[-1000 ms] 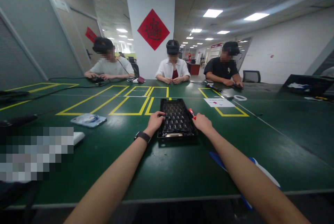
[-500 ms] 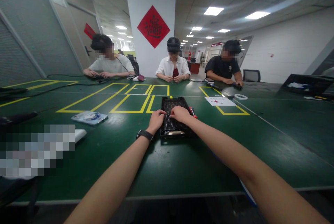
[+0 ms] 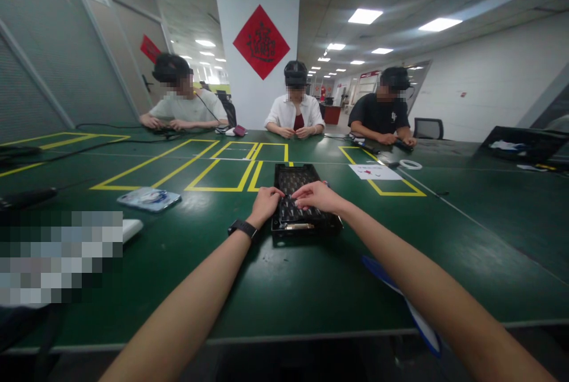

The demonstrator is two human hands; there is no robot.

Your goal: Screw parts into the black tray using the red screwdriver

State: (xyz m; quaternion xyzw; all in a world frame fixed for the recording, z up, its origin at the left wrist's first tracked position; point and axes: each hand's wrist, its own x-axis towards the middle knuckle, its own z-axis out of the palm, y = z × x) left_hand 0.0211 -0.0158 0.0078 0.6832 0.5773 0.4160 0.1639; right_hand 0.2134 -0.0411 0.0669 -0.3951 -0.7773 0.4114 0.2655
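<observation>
Couldn't tell from the head cam whether the right hand [image 3: 322,197] was pinching anything, but its fingertips [image 3: 297,194] were bunched close over the black case [image 3: 284,232], which sat at 12 o'clock on the green table [image 3: 275,299]. Left hand [image 3: 265,204] was on the case's 9 o'clock edge, grip unclear too, with a pale patterned phone [image 3: 150,199] off at 9 and a white sheet [image 3: 374,172] around 2.

Left hand [image 3: 265,207] at the left edge of a black case [image 3: 306,233], right hand [image 3: 317,197] bent over it (anything pinched is too small to tell), phone [image 3: 149,199] back from the tabletop's [image 3: 311,287] near edge, paper [image 3: 374,172] toward the far edge, three people [image 3: 294,115] along it.
</observation>
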